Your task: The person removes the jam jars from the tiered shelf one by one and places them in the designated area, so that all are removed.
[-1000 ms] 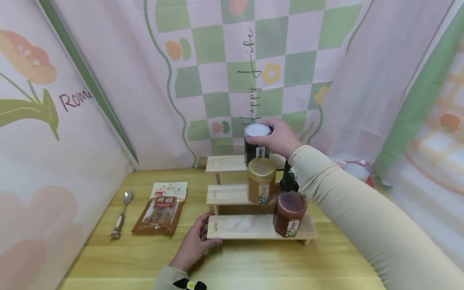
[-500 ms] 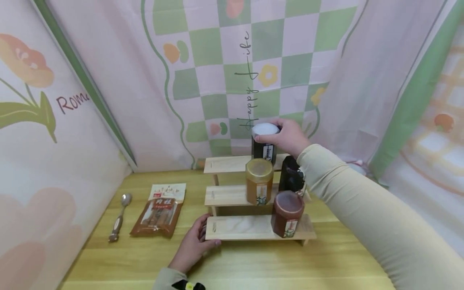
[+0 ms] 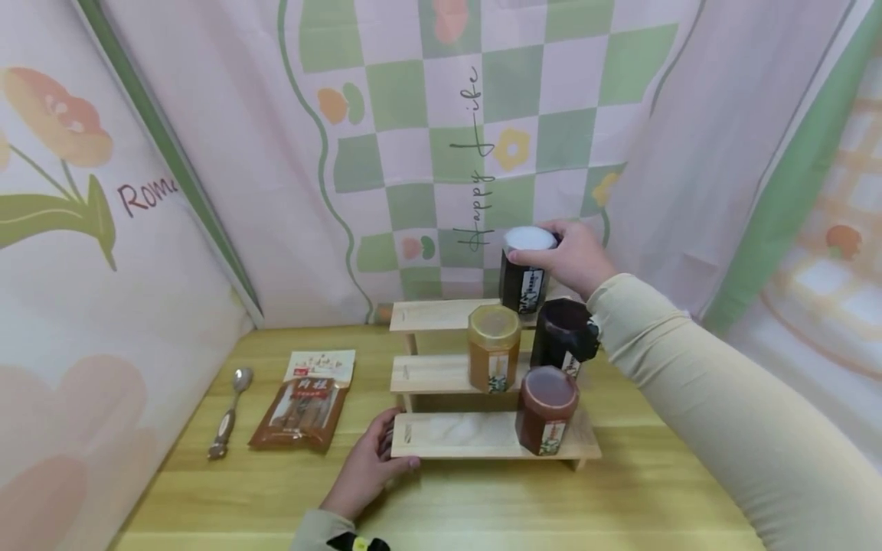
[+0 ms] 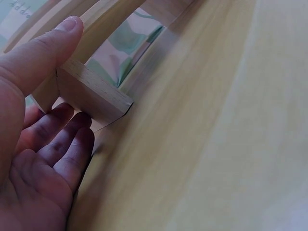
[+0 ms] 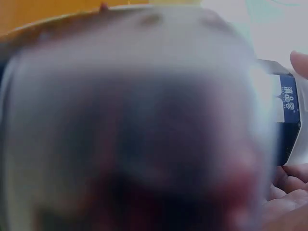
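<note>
My right hand grips a dark jar with a white lid near its top, thumb across the lid's front edge. This jar is at the right part of the top tier of a three-tier wooden shelf. My left hand holds the left end of the lowest tier; in the left wrist view its thumb lies along the plank and its fingers curl by the leg. An amber jar and another dark jar stand on the middle tier, the latter close by my right cuff. A reddish-brown jar sits on the lowest tier.
Left of the shelf lie a brown packet of sticks and a metal spoon on the wooden table. A printed curtain hangs close behind the shelf. One blurred jar fills most of the right wrist view.
My right hand has moved the white-lidded jar rightward along the top tier. The dark jar on the middle tier shows more fully. My left hand keeps its hold on the shelf.
</note>
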{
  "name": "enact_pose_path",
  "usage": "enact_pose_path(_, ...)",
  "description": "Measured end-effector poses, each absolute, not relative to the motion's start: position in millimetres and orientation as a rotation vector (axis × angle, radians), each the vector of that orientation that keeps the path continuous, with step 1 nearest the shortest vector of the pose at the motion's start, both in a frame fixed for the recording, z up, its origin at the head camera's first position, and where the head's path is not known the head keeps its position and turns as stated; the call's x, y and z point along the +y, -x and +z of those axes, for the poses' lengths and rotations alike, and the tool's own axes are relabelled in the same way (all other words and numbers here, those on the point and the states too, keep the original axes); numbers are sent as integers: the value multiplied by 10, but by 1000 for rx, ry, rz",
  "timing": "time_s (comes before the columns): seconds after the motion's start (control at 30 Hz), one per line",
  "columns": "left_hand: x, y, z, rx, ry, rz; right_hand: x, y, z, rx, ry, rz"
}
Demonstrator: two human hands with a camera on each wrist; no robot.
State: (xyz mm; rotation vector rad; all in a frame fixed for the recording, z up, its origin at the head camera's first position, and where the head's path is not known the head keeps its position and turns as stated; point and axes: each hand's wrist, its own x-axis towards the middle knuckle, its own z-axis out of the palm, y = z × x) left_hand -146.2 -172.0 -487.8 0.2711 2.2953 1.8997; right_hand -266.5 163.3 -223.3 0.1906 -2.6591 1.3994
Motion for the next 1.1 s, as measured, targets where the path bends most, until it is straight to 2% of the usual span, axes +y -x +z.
enact_pose_path(1.1,-1714,1465,-4904,2272,-301,1924,2226,2589,-2228,-2665,-68,1333)
